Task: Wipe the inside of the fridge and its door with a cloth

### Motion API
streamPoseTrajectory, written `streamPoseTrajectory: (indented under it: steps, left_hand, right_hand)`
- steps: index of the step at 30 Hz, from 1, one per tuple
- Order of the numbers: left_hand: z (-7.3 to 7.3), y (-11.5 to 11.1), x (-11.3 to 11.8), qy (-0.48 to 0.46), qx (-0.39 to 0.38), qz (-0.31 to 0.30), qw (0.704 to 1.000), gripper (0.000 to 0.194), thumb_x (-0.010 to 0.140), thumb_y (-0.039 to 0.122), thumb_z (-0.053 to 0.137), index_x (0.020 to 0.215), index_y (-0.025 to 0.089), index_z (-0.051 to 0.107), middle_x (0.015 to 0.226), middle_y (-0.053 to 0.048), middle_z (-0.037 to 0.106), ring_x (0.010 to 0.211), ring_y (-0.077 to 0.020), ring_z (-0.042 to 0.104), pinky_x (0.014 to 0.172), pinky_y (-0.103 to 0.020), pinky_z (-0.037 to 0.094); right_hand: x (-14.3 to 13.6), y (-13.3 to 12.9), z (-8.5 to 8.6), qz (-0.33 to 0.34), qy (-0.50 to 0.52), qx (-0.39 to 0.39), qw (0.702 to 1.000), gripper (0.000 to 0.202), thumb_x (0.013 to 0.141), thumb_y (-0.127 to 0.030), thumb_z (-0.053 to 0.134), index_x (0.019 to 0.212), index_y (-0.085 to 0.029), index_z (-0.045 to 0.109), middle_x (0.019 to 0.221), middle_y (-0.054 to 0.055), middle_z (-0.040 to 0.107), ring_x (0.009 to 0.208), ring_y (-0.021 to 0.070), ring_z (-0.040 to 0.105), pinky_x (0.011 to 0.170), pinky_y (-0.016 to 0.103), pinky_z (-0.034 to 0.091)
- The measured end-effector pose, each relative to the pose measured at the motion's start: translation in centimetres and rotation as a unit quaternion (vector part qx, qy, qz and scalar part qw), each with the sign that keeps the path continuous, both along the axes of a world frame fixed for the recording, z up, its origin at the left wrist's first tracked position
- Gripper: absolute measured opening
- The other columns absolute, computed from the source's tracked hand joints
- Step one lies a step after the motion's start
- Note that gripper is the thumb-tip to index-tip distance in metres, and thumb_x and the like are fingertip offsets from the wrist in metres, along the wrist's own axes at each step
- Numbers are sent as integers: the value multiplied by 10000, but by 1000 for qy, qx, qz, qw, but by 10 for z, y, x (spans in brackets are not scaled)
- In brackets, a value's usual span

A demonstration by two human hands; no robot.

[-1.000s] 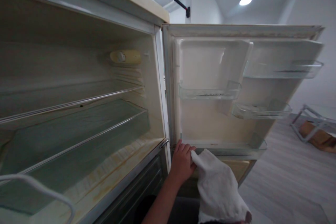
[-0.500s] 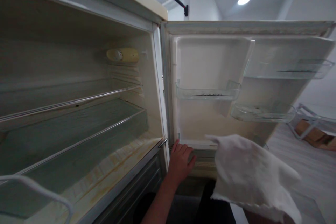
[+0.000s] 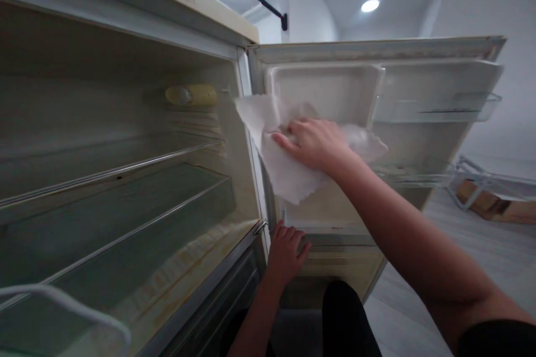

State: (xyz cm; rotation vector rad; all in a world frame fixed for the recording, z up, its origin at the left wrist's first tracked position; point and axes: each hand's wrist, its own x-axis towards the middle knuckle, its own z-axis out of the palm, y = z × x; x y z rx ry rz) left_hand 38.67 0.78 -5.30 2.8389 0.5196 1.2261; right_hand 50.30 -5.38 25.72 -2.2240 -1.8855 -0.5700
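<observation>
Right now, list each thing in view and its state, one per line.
Fridge door: swung wide open.
Cloth: spread flat against the door's inner side.
Right hand: pressed flat on the cloth.
Left hand: resting on the door's bottom edge.
Fridge shelves: bare, stained.
Ceiling lights: on.

You'll find no text, label, brand or number legible anywhere; dark marks on the clear plastic door shelf (image 3: 435, 112) are too blurred.

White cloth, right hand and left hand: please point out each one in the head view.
white cloth (image 3: 288, 178), head view, on its lower hanging part.
right hand (image 3: 312, 142), head view, on its back.
left hand (image 3: 285, 251), head view, on its back.
</observation>
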Motion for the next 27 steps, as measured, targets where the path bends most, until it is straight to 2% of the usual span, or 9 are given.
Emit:
streamPoseTrajectory:
  steps: [3, 5, 7, 9, 13, 16, 20, 22, 27]
  left_hand:
    - [0, 1, -1, -3, 1, -5, 1000, 174, 912, 317, 726, 1047, 227, 663, 952, -10, 711, 967, -232, 653, 1181, -542, 461]
    - [0, 2, -2, -3, 1, -9, 1000, 173, 909, 308, 726, 1046, 224, 664, 944, -11, 710, 957, -233, 653, 1175, -546, 464]
    - [1, 3, -2, -5, 3, -10, 1000, 171, 910, 304, 726, 1046, 221, 664, 941, -14, 710, 953, -236, 654, 1172, -556, 464]
    - [1, 4, -2, -6, 5, -12, 1000, 176, 913, 306, 725, 1054, 220, 664, 941, -15, 712, 950, -237, 657, 1164, -561, 470]
    - [2, 3, -2, -1, 4, -14, 1000, 180, 914, 307, 730, 1059, 222, 665, 946, -15, 719, 953, -242, 665, 1153, -570, 480]
    - [4, 2, -2, 0, -3, -13, 1000, 179, 910, 296, 732, 1059, 221, 666, 945, -17, 719, 956, -246, 668, 1155, -582, 480]
    - [5, 1, -3, 11, -18, -14, 1000, 159, 907, 286, 734, 1036, 228, 661, 949, -13, 721, 965, -247, 669, 1164, -595, 471]
    - [5, -1, -2, 10, -25, -8, 1000, 158, 908, 281, 729, 1040, 233, 658, 957, -12, 719, 975, -245, 666, 1171, -597, 463]
    - [2, -7, 3, -11, -34, 15, 999, 147, 877, 258, 730, 998, 244, 648, 937, -8, 701, 967, -245, 654, 1181, -596, 450]
  right_hand:
    - [-6, 15, 10, 47, 1, -27, 999, 887, 981, -842, 291, 1200, -111, 745, 1252, 216, 720, 1138, 328, 673, 959, 395, 500]
    - [-6, 20, 15, 80, 0, -55, 995, 931, 979, -842, 309, 1227, -54, 740, 1276, 239, 708, 1125, 325, 677, 941, 389, 503]
    - [-1, 20, 18, 101, 0, -68, 993, 899, 999, -801, 334, 1273, -39, 725, 1299, 238, 702, 1135, 322, 675, 962, 396, 494]
    - [8, 14, 19, 114, 4, -81, 990, 773, 1003, -757, 404, 1290, -120, 734, 1321, 189, 708, 1140, 308, 678, 982, 396, 488]
    - [34, -8, 17, 85, 18, -114, 990, 598, 998, -707, 473, 1273, -252, 745, 1302, 115, 732, 1095, 291, 702, 925, 378, 498]
    - [50, -25, 13, 23, -3, -108, 994, 689, 978, -769, 423, 1293, -243, 737, 1237, 135, 752, 1049, 313, 718, 834, 368, 497]
    - [55, -37, 9, -63, -18, -83, 994, 803, 918, -873, 384, 1158, -222, 787, 1071, 161, 781, 957, 335, 735, 752, 362, 487]
    - [51, -36, 8, -63, -19, -78, 995, 771, 906, -863, 425, 1134, -223, 790, 1035, 156, 786, 930, 327, 740, 746, 363, 493]
    - [27, -8, 7, 15, -33, -63, 997, 587, 884, -681, 617, 1180, -202, 781, 1133, 167, 778, 986, 321, 739, 808, 379, 536]
